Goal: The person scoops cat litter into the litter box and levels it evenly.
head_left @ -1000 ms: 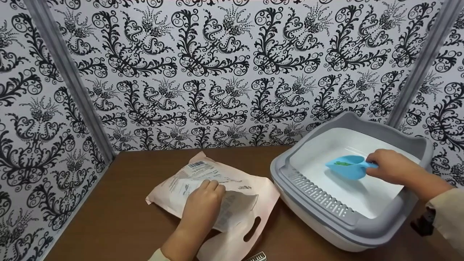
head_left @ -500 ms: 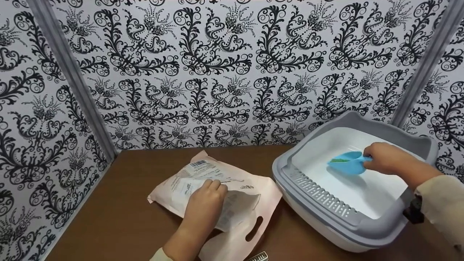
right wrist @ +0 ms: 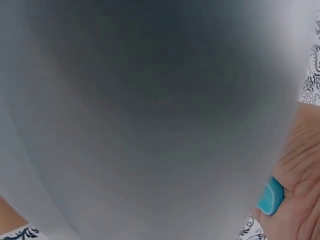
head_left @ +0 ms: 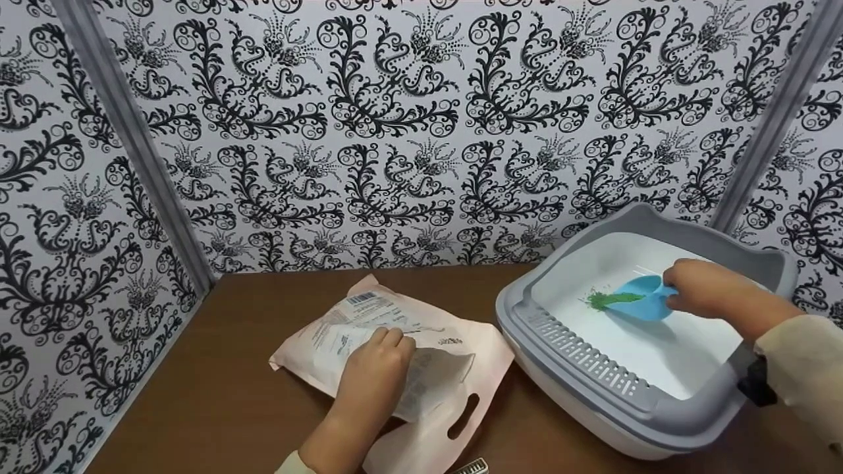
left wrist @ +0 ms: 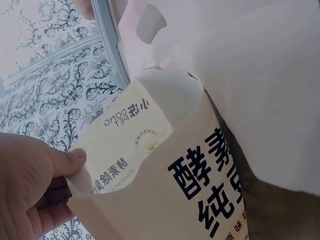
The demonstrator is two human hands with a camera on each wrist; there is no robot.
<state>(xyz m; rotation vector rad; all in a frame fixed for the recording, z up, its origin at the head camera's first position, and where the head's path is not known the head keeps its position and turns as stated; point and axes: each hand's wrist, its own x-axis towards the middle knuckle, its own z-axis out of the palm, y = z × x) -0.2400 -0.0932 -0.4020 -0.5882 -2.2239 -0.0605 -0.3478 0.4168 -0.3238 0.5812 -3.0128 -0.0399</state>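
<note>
My right hand (head_left: 701, 289) grips the handle of a blue scoop (head_left: 652, 308) inside the litter box (head_left: 665, 408). Green granules (head_left: 600, 299) lie in the scoop and spill from its tip onto the white floor of the box. In the right wrist view a bit of the blue handle (right wrist: 271, 196) shows in the palm, while a blurred grey surface fills most of that view. My left hand (head_left: 375, 368) pinches the edge of a pale pink printed bag (head_left: 454, 382). The left wrist view shows the bag's mouth (left wrist: 170, 95) standing open, thumb on one side.
The box has a raised grey rim and a slotted step (head_left: 586, 352) along its near left side. A small silver-edged object (head_left: 471, 467) is cut off at the bottom. Brown table (head_left: 217, 368) extends left of the bag; patterned panels (head_left: 408, 131) enclose the back and sides.
The scoop has tipped down at its front, and green granules have poured out onto the box floor. The left hand keeps its hold on the bag.
</note>
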